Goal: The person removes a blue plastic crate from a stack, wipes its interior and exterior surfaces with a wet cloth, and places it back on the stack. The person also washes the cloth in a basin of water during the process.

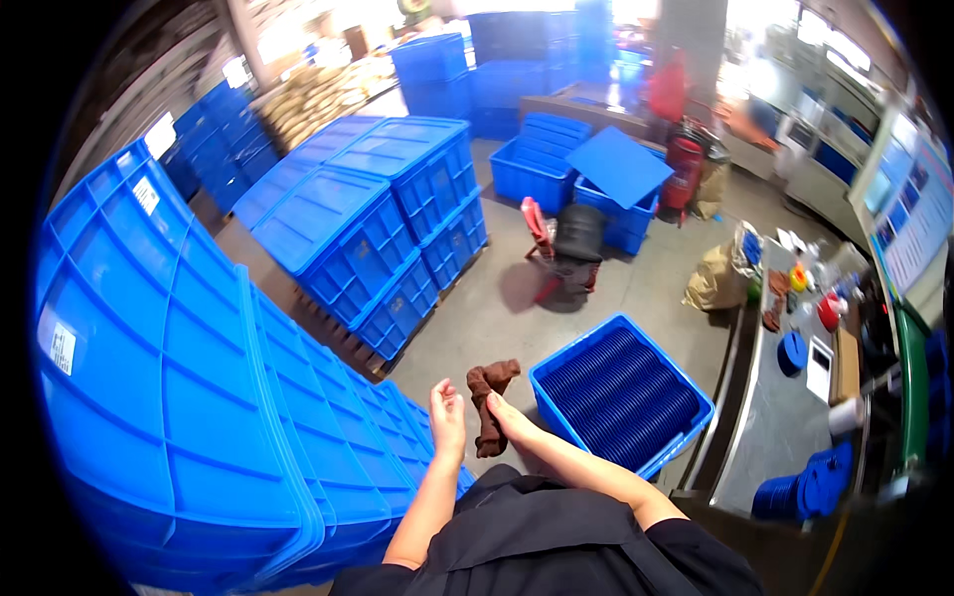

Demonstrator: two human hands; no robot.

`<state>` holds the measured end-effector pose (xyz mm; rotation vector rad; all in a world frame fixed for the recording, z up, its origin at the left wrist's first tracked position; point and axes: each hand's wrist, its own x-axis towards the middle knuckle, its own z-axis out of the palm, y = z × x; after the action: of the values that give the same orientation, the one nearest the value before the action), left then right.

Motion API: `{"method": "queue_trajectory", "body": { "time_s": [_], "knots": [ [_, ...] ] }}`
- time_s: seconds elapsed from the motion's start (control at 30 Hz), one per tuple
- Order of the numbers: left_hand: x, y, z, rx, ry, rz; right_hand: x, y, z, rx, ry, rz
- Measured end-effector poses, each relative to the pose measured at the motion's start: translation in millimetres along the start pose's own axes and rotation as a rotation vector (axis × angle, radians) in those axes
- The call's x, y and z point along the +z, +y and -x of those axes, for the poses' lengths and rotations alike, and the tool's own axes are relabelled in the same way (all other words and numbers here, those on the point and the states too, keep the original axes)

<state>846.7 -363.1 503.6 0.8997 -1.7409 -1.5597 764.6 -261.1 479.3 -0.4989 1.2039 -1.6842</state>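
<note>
1. The stacked crates (169,397) along the person's left are the largest things in view. Several stacks can be told apart: the near wall of them, a pallet block of about four lidded stacks (378,219) mid-floor, and more against the far wall; an exact crate count cannot be made. They stand close to the left elbow, so a backward swing of the arm could knock against them.
2. One open crate (621,397) sits on the floor just right of the hands, packed with rows of blue discs, too many to count. The cloth hangs near its left rim; if dropped, it could fall onto the floor beside it or drape over the discs.
3. One bench (785,417) runs along the right side. Near its front edge stands a short stack of blue discs (805,482); one single disc (792,353) lies midway along it, among small clutter too blurred to number.
4. One dark chair (571,248) with red parts stands mid-floor, well apart from the hands.
5. One brown cloth (489,402) hangs in front of the person, above the floor, between the two hands. Only its lower part is gripped, so the loose upper fold could slip free.
6. Two hands show. The right hand (512,417) is clamped on the cloth with its fingers closed round it. The left hand (447,412) is held up just beside it, fingers loosely spread, apart from the cloth and holding nothing.
</note>
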Motion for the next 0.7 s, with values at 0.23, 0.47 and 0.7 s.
{"method": "queue_trajectory", "body": {
  "time_s": [0.23, 0.47, 0.7],
  "knots": [
    [-9, 6, -98, -0.534, -0.14, 1.115, 8, -71, -101, -0.617, -0.255, 0.824],
    [33, -31, -254, -0.471, -0.126, 1.212, -20, -71, -277, 0.138, -0.193, -0.597],
    [39, -18, -412, -0.532, 0.23, 1.169, -5, -118, -409, -0.205, -0.515, 0.142]
  ]
}}
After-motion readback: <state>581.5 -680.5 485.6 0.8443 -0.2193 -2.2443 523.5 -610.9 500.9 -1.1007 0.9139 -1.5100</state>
